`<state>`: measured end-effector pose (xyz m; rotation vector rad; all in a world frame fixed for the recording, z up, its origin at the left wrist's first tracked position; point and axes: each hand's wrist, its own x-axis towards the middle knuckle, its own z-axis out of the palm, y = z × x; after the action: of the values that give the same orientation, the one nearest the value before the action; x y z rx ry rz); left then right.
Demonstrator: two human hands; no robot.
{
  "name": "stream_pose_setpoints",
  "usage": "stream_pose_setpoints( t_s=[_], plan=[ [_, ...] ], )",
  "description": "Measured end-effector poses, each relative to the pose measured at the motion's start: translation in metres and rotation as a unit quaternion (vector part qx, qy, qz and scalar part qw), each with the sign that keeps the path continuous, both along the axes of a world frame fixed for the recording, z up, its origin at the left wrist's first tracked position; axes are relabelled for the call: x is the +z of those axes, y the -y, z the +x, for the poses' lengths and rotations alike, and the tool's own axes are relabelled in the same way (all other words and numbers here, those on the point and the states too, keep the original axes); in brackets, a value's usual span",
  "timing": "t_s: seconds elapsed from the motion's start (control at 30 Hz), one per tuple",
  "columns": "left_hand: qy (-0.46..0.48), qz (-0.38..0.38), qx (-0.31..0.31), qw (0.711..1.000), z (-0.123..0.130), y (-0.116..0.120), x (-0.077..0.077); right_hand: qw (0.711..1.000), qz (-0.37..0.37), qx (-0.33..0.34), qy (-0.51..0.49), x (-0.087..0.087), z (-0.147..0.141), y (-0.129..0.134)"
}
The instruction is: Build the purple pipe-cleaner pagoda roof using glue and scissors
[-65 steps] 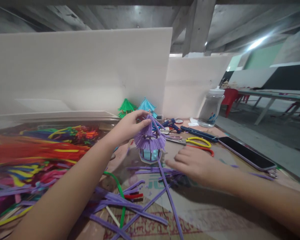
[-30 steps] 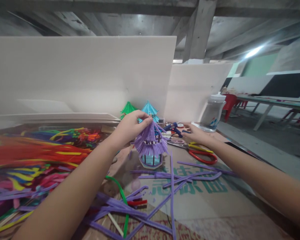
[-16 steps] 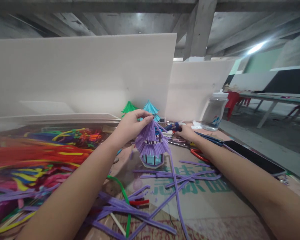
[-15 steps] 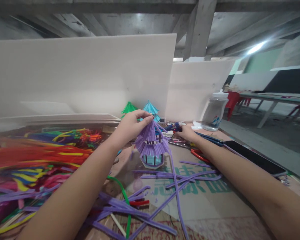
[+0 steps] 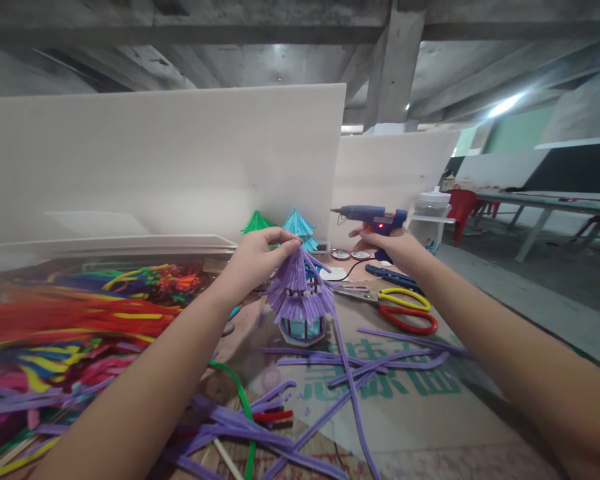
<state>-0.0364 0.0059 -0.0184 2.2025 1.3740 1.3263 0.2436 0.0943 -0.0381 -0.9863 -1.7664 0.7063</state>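
Purple pagoda — light, fuzzy, crushable by the look | left hand pinching its top — base seems sturdier | right hand gripping glue gun

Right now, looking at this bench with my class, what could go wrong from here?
The glue gun in the right hand shows a red light, so its nozzle may be hot and could burn the left hand pinching the purple pavilion's tip nearby. Its black cord passes close to the glasses and scissors, and might snag them.
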Motion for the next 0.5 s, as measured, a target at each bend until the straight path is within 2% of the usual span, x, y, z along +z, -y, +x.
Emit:
stream_pose_setpoints(
  t_s=[0.07,0.2,0.3,0.5],
  plan=[
    [-0.006,0.0,0.004,1.0,0.0,0.0,0.0,0.997,0.047,0.056,-0.025,0.014,-0.003,0.018],
    [-0.023,0.001,0.015,1.0,0.0,0.0,0.002,0.991,0.111,0.064,0.048,0.033,-0.007,0.045],
    [-0.023,0.008,0.021,0.999,-0.001,0.0,0.002,0.984,0.132,0.064,0.1,0.039,-0.008,0.059],
    [-0.027,0.006,0.019,0.999,-0.002,0.002,0.002,0.976,0.117,0.079,0.163,0.04,-0.016,0.073]
  ],
)
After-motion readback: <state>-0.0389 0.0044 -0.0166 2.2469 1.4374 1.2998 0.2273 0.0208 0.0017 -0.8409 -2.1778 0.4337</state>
